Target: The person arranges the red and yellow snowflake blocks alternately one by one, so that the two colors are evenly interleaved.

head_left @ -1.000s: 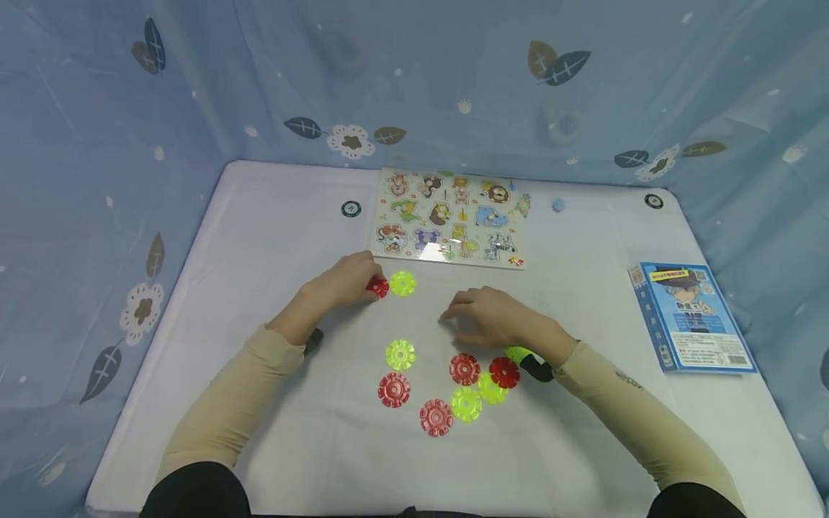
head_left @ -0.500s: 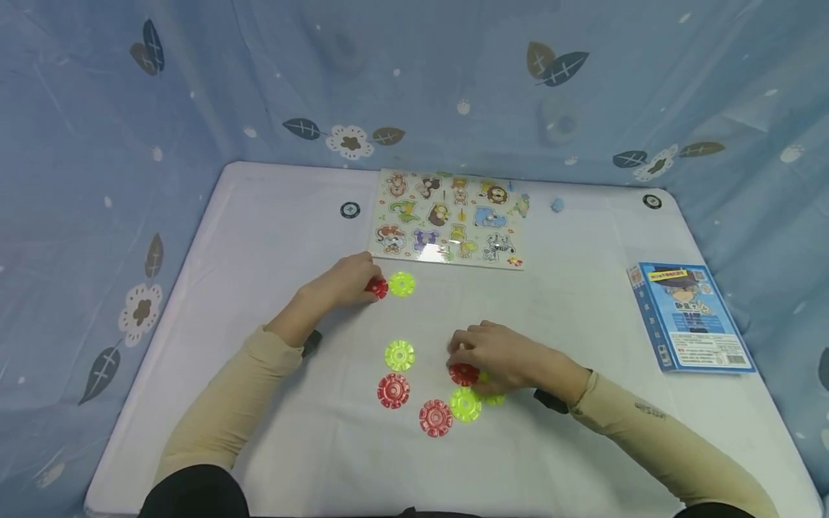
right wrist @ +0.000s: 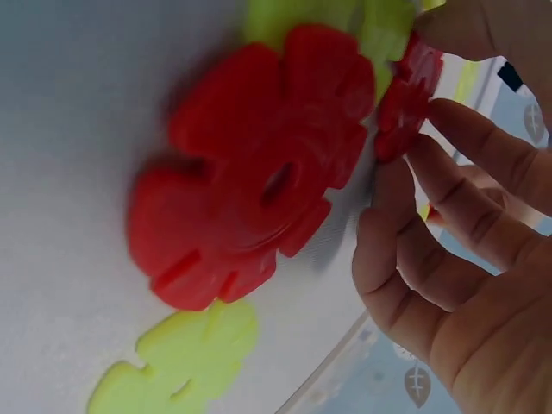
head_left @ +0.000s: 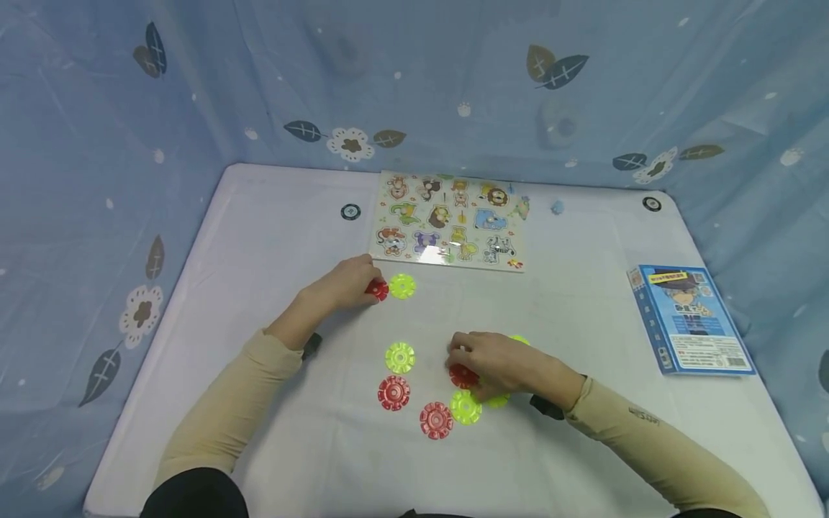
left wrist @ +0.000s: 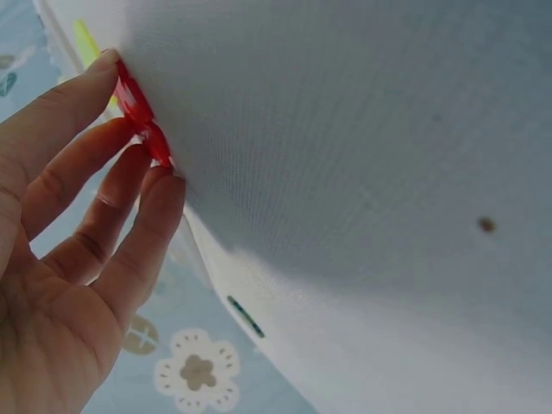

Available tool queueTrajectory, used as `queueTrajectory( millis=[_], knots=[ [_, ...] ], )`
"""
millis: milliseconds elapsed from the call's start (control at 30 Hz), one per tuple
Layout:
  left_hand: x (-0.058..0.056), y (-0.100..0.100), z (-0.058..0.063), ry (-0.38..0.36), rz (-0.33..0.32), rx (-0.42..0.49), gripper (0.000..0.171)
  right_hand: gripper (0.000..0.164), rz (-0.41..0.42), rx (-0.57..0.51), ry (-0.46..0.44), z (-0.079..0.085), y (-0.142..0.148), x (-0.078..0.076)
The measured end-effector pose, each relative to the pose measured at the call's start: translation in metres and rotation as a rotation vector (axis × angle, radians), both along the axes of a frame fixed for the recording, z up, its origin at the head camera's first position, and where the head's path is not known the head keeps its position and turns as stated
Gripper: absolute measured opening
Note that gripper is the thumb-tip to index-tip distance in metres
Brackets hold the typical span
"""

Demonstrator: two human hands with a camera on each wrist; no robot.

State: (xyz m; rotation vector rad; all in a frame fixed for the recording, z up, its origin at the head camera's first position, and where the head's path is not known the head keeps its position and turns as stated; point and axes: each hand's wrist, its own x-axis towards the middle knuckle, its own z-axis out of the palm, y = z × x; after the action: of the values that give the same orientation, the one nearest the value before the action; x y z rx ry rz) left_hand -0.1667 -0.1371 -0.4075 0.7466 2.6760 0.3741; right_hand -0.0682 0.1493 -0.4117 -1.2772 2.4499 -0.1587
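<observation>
White tabletop, left fingers half-curled round one red disc, right fingers pinching another red disc

White table — red discs, yellow-green discs, animal-picture board, blue box, two dark round chips

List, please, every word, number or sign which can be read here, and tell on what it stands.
No text reads clearly.
Blue box: printed characters, too small to read.
Right sleeve: dark print, too blurred.
Two black-rimmed discs: centre marks, too small.
</observation>
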Motion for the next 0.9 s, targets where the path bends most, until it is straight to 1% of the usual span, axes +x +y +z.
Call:
queueTrajectory(
  millis=[100,200,267,367,500,600,800,900],
  knots=[
    [0.000,0.000,0.000,0.003,-0.003,0.003,0.033,0.048,-0.012,0.000,-0.023,0.001,0.000,-0.001],
    [0.001,0.001,0.000,0.004,-0.003,0.007,0.032,0.048,-0.026,-0.013,-0.028,0.004,0.002,-0.003],
    [0.001,0.000,0.000,0.003,-0.002,0.008,0.032,0.047,-0.040,-0.028,-0.019,0.006,0.003,-0.006],
    [0.001,0.000,0.001,0.004,-0.003,0.008,0.032,0.048,-0.084,-0.043,-0.009,0.009,0.005,-0.014],
    [0.000,0.000,0.001,0.011,-0.015,0.004,0.031,0.049,-0.151,-0.061,-0.015,0.008,0.004,-0.031],
    [0.000,0.000,0.001,0.011,-0.021,0.003,0.031,0.046,-0.179,-0.083,-0.014,0.005,0.002,-0.047],
    [-0.001,0.000,-0.001,-0.007,-0.003,-0.002,0.031,0.050,-0.228,-0.147,-0.006,-0.002,-0.012,-0.082],
    [-0.001,0.000,-0.001,-0.013,0.006,-0.006,0.031,0.052,-0.251,-0.178,0.004,-0.002,-0.022,-0.095]
  ],
)
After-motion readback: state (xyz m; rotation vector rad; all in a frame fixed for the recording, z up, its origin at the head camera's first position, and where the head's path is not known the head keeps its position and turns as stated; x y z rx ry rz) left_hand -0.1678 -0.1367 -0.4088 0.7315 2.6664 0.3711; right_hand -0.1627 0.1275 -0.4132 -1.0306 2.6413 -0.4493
